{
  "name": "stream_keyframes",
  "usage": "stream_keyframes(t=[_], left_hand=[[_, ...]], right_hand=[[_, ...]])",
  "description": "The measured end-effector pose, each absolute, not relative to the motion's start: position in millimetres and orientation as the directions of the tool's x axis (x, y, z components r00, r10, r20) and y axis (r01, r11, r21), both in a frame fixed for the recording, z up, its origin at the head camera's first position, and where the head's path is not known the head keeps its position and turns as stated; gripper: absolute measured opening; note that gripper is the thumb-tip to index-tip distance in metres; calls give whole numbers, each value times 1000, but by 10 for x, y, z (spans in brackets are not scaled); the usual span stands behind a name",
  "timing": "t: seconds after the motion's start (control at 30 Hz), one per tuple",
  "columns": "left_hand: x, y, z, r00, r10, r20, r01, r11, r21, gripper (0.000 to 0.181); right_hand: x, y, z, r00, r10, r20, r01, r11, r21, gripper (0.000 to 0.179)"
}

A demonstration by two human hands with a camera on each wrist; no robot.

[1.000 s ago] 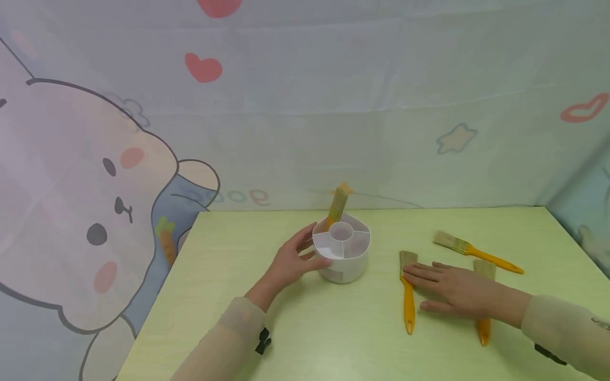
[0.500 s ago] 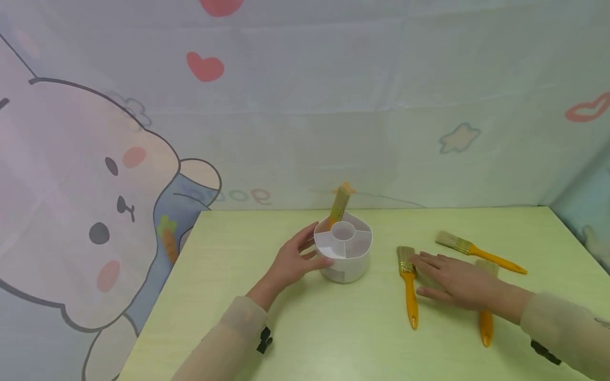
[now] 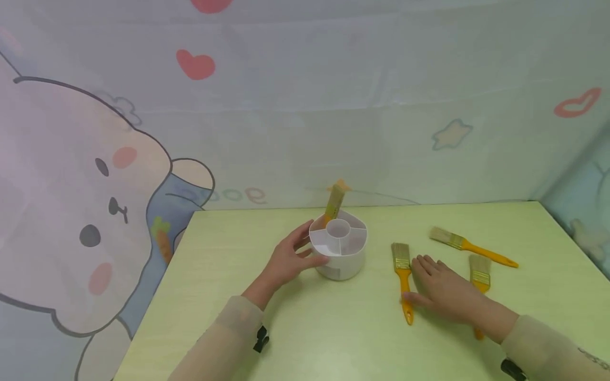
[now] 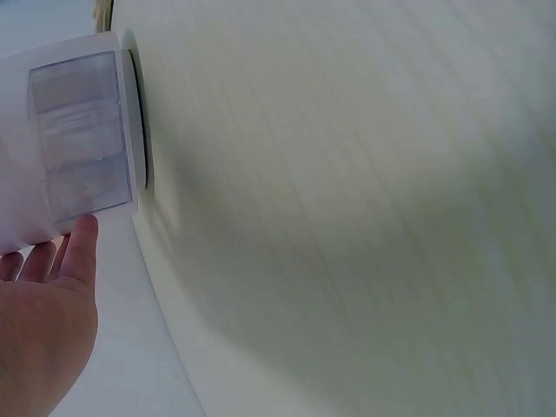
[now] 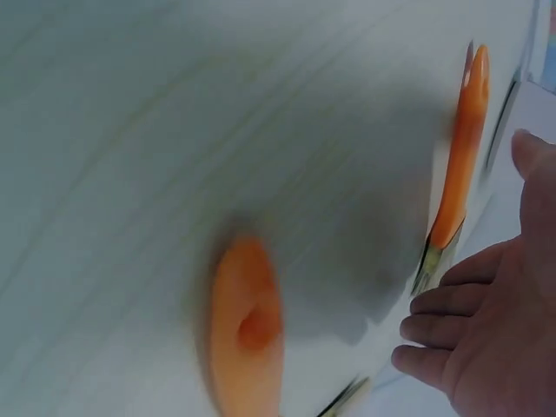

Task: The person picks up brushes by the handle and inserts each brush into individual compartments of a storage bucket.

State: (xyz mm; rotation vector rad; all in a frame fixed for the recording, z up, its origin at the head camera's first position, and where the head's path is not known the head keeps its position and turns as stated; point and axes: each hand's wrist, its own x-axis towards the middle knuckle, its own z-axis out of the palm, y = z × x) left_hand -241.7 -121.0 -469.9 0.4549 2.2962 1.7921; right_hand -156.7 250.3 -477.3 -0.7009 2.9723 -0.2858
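My left hand (image 3: 288, 259) holds a white round desk organizer (image 3: 340, 269), thumb at its front and fingers round its left side. Its top is divided into compartments about a central round one. A paintbrush (image 3: 335, 201) stands in the back left compartment, bristles up. In the left wrist view my fingertips meet the organizer's wall beside a clear panel (image 4: 82, 130). Over the table, my right hand (image 3: 448, 293) lies palm down with straight fingers, right beside a paintbrush (image 3: 402, 259) with an orange handle. The thumb overlaps that handle. Under my wrist, a second paintbrush (image 3: 480, 272) is partly hidden.
Another paintbrush (image 3: 462, 242) lies slanted at the back right of the pale yellow-green table (image 3: 333, 338). Behind the table's far edge hangs a curtain (image 3: 305, 132) printed with a cartoon animal and hearts.
The right hand has slid off the nearest paintbrush's ferrule and come toward me, its thumb now over the handle. That brush has shifted slightly. The left hand stays on the organizer.
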Motion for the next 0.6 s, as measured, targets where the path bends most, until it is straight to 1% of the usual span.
stream_keyframes(t=[0.17,0.3,0.47,0.6], left_hand=[[-2400,-1216,-4692,-934,354,49,133,217,967,94],[-2400,-1219,-4701,-934,353,47,130,217,967,94],[-2401,-1218,-4706,-932,359,42,127,218,968,94],[-2392,-1218,-4693,-933,358,46,129,212,969,94]], right_hand=[[-1544,2369,-4828,-904,-427,-32,-410,886,-216,99],[-1550,2331,-4862,-903,-428,-26,-417,891,-180,100],[-1564,2408,-4886,-895,-446,-7,-440,886,-147,95],[-1588,2513,-4891,-889,-458,-5,-451,878,-159,91]])
